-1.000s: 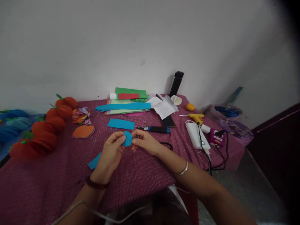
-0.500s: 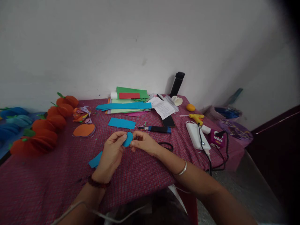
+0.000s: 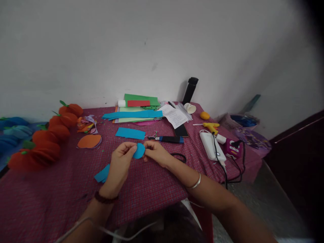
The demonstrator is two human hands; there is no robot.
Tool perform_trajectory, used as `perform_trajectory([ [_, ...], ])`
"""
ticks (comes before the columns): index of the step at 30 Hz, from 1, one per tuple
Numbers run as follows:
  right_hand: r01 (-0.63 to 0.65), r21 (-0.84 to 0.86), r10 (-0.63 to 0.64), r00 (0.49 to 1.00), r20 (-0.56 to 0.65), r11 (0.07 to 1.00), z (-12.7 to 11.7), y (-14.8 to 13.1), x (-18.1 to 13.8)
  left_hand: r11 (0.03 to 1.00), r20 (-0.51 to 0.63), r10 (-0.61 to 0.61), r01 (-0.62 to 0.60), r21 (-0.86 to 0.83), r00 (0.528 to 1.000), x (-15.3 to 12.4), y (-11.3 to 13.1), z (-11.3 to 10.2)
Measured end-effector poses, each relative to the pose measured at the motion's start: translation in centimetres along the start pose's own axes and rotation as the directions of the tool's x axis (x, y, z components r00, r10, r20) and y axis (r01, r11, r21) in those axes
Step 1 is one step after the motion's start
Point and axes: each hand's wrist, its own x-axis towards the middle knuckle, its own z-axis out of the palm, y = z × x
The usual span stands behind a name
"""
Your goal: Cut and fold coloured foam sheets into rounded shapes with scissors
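A blue paper disc is held up over the table, its round face turned toward me. My left hand pinches its left edge between thumb and fingers. At the opposite edge, my right hand has its fingertips closed on the same disc. Beyond the hands lies a blue paper rectangle, and scissors with a dark handle rest to its right. Some smaller blue paper pieces lie beside my left wrist, partly hidden by it.
Orange paper pumpkins line the left side, near orange cut-outs. Stacked coloured sheets and a black bottle stand toward the wall. At right are a yellow glue gun, a white power bank and cables.
The blue disc has turned from a narrow, tilted oval to nearly full face. Both hands keep hold of it, and the view has shifted slightly.
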Motion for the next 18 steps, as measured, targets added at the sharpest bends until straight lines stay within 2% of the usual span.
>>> perform_trajectory([
  [5, 0.037, 0.011, -0.036, 0.997, -0.069, 0.999, -0.3, -0.2, 0.2, 0.945, 0.126, 0.060, -0.097, 0.313, 0.990, -0.1, -0.2, 0.2],
  [7, 0.054, -0.022, -0.055, 0.997, -0.049, 0.998, -0.5, -0.4, 0.2, 0.963, 0.096, 0.020, -0.045, 0.266, 0.995, 0.0, -0.3, 0.4],
  [11, 0.050, -0.092, -0.053, 0.998, -0.030, 0.994, -0.8, -0.6, 0.2, 0.996, 0.001, -0.089, 0.089, 0.028, 0.996, 0.3, 0.0, 0.1],
  [18, 0.048, -0.143, -0.059, 0.996, -0.074, 0.989, -1.5, -0.3, 0.8, 0.969, 0.021, -0.216, 0.217, -0.117, 0.976, 0.6, 0.7, -0.4],
])
